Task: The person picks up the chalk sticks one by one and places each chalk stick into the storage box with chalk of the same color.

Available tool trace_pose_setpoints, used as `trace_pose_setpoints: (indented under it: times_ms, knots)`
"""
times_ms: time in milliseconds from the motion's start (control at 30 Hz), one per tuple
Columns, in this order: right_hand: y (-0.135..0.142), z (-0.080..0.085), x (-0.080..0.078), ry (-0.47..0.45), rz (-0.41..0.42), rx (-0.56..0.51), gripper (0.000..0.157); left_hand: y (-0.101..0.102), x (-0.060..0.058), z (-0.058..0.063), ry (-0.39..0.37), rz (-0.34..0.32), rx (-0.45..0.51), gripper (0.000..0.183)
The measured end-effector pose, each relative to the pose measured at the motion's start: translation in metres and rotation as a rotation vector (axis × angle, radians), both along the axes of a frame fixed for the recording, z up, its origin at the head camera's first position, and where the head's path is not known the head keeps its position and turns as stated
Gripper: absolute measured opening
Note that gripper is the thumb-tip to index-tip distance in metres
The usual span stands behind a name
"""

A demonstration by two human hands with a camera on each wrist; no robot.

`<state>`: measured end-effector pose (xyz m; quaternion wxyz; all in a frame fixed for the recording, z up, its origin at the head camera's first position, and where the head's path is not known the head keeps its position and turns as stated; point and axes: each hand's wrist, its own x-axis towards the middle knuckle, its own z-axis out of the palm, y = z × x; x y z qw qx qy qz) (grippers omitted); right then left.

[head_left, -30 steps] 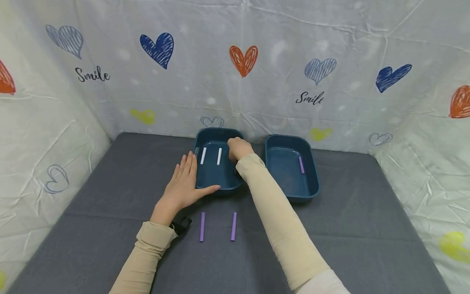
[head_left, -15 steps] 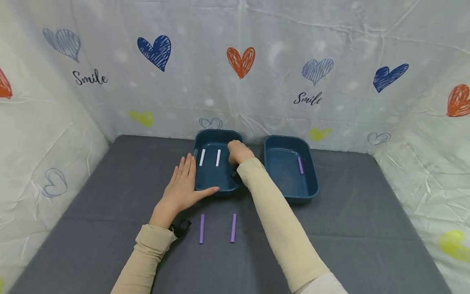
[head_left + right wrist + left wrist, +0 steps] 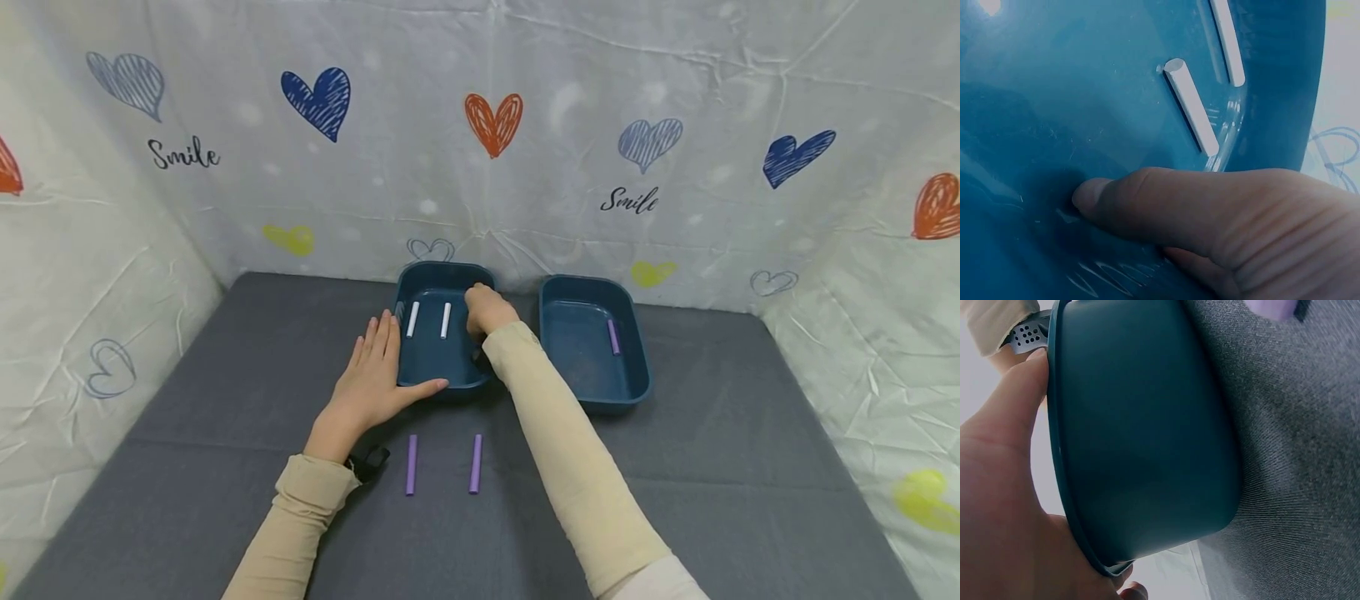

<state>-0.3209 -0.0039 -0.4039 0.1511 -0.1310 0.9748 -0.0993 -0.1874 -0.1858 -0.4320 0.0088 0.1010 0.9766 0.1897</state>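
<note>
Flat against the left side of the left blue tray [image 3: 431,362] lies my left hand [image 3: 367,387], fingers straight and thumb along the front rim. In the left wrist view the thumb [image 3: 1013,400] touches the tray's rim. My right hand [image 3: 489,310] reaches down inside that tray by its right wall. Its thumb [image 3: 1166,203] points toward the tray floor; the other fingers are mostly hidden, so whether they hold something cannot be seen. Two white chalk sticks, a left one [image 3: 412,320] and a right one [image 3: 446,321], lie in the tray, apart from the hand.
Two purple chalk sticks, one left [image 3: 411,465] and one right [image 3: 476,464], lie on the grey cloth in front. A second blue tray [image 3: 577,379] stands to the right with one purple chalk stick [image 3: 613,337] inside. A printed curtain [image 3: 555,167] hangs right behind both trays.
Both hands, the trays and the chalk sticks keep the same places; only the head view has shifted very slightly.
</note>
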Motion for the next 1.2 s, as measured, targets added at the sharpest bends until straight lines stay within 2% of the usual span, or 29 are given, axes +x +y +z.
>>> trace_pose_setpoints:
  times_ms: [300, 667, 867, 1067, 1200]
  knots:
    - [-0.001, 0.005, 0.004, -0.013, 0.006, 0.013, 0.055, -0.001, 0.000, 0.001, -0.009, 0.001, 0.008, 0.128]
    - [-0.001, 0.003, 0.001, 0.014, 0.035, 0.021, 0.052, -0.002, 0.000, 0.001, -0.015, 0.012, 0.007, 0.130]
    - [-0.002, 0.003, -0.001, -0.029, 0.019, 0.024, 0.049, -0.002, 0.000, 0.001, -0.014, 0.007, 0.006, 0.129]
    - [0.002, 0.008, -0.002, -0.095, 0.015, -0.057, 0.049, -0.001, 0.000, -0.001, 0.000, 0.000, -0.001, 0.128]
    - [0.008, 0.012, -0.004, -0.133, 0.029, -0.123, 0.057, 0.000, -0.001, -0.001, 0.002, -0.003, 0.005, 0.129]
